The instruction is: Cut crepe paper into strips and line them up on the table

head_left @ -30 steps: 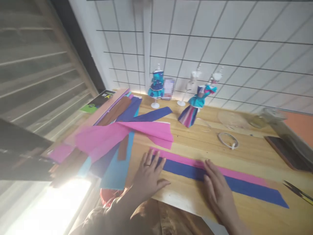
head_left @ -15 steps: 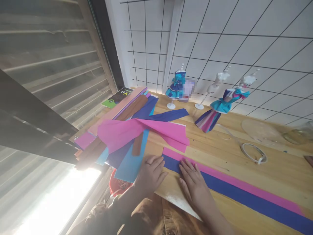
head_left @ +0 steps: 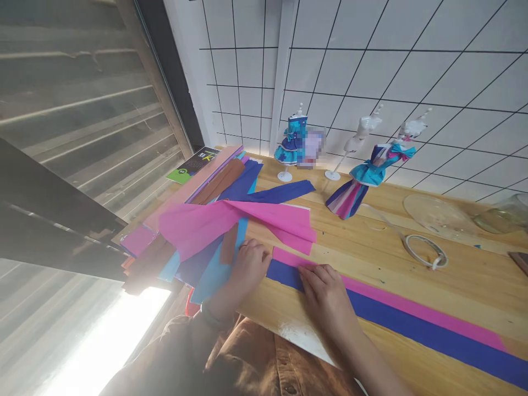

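Observation:
A long pink crepe paper strip (head_left: 421,309) lies along a blue crepe paper strip (head_left: 416,331), running from the middle of the table toward the right. My left hand (head_left: 252,263) is at the strips' left end, its fingers curled together at the corner of the pink strip. Farther right, my right hand (head_left: 325,286) has its fingers bent and pressed together over the pink strip's edge. Both fingertips are partly hidden, so the exact pinch cannot be made out.
Crossed paper pieces, with a pink sheet (head_left: 280,220) on top, pile up at the left. Small dress forms, one with a blue dress (head_left: 293,140), stand by the grid wall. A roll of tape (head_left: 424,251) lies right. The table's front edge (head_left: 264,325) is close to my body.
Both hands have gone from lying flat with fingers stretched to curled fingers at the pink strip. My left hand has moved up slightly. The view has shifted a little.

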A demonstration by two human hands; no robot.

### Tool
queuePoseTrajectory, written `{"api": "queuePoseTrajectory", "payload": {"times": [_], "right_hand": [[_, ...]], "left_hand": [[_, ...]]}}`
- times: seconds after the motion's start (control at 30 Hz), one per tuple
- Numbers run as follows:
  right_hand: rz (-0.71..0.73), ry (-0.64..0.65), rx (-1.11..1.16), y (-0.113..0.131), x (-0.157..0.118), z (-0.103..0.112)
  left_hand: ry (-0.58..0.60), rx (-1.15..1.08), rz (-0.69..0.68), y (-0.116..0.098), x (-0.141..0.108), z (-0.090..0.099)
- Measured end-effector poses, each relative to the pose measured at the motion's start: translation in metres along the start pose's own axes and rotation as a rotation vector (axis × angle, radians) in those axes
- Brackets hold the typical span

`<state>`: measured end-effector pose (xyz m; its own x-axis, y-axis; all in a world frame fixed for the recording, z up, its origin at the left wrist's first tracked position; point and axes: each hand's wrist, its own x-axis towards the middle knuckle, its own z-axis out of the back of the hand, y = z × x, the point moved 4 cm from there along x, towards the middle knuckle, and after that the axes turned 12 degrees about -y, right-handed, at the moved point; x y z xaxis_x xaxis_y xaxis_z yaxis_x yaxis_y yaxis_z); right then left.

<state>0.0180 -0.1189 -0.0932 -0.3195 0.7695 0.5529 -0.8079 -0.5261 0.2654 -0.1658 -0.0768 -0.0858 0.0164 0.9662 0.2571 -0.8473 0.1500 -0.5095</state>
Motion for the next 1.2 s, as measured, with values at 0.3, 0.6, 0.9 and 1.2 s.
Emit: {"api": "queuePoseTrajectory", "payload": {"times": [0.3,0.6,0.9,1.2], "right_hand": [[-0.143,0.114,0.012,-0.017,0.04,-0.035],[-0.196,0.113,0.238,-0.015,0.045,-0.037],[-0.306,0.12,0.398,-0.017,0.042,-0.032],[-0.252,0.073,0.291,-0.021,0.039,-0.041]], "left_hand": [[-0.062,0.0,-0.001,-0.004,0.0,-0.009],[-0.055,-0.283,0.06,0.003,0.003,-0.01],[0.113,-0.59,0.146,0.005,0.006,-0.025],[0.092,-0.407,0.093,0.008,0.007,-0.027]]}}
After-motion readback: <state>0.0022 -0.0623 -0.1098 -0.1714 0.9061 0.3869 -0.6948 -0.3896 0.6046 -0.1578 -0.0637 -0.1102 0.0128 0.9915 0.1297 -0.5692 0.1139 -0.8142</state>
